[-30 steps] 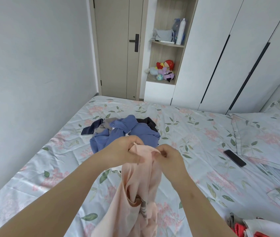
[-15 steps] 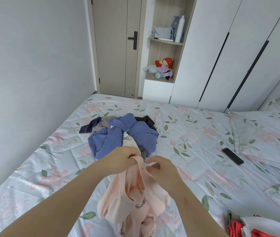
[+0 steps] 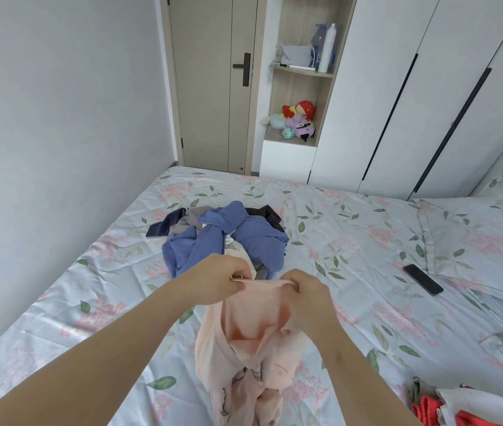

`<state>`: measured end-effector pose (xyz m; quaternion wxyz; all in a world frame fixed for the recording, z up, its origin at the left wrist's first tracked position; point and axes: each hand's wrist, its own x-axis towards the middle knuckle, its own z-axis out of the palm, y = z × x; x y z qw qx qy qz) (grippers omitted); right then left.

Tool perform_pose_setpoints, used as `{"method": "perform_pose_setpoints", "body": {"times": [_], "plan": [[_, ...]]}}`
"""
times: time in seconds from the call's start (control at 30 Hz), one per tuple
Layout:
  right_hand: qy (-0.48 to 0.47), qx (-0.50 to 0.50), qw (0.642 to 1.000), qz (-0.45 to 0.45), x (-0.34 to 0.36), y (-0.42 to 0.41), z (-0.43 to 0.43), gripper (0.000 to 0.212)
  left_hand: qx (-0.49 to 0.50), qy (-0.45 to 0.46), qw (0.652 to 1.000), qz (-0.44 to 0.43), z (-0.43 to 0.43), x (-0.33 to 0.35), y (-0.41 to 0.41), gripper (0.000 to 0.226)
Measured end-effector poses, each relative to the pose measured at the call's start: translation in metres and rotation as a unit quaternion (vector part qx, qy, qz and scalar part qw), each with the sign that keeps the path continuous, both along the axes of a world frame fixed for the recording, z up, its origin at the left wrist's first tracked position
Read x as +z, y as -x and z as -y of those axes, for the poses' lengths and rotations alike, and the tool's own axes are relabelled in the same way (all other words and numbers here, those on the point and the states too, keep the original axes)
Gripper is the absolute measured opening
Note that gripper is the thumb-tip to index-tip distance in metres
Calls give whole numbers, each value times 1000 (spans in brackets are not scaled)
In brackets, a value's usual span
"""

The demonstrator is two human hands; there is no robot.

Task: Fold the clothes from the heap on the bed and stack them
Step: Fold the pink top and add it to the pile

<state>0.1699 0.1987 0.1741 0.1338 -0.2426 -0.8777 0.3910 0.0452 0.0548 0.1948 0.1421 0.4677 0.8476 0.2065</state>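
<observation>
- Head view, centre of frame: I see both hands raised over the bed [image 3: 351, 241], close together, each gripping the top edge of a pale pink garment [image 3: 253, 336].
- Left hand [image 3: 221, 279]: fingers curled, pinching the fabric edge at its upper left end.
- Right hand [image 3: 307, 292]: fingers curled round a bunched fold of the same edge, just right of the left hand.
- Pink garment hangs crumpled from both grips down to the bottom edge of the frame. I cannot tell whether its lower end touches the bed.
- Heap [image 3: 231, 238] of blue, grey and dark clothes lies on the bed just above the hands, centre frame.
- Lower right corner: white and red clothes [image 3: 483, 407], partly cut off.
- Right of frame: dark phone [image 3: 423, 279] on the bed beside a pillow [image 3: 474, 232].
</observation>
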Motion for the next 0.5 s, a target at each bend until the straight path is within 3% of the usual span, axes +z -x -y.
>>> {"method": "perform_pose_setpoints", "body": {"times": [0.13, 0.3, 0.5], "plan": [[-53, -19, 996, -64, 9, -7, -11, 27, 45, 50, 995, -76, 9, -12, 6, 21], [-49, -96, 991, -83, 13, -17, -30, 40, 166, 71, 972, -150, 29, -26, 25, 31], [-112, -167, 975, -93, 23, -28, -50, 48, 298, -34, 949, -99, 48, -12, 39, 21]]}}
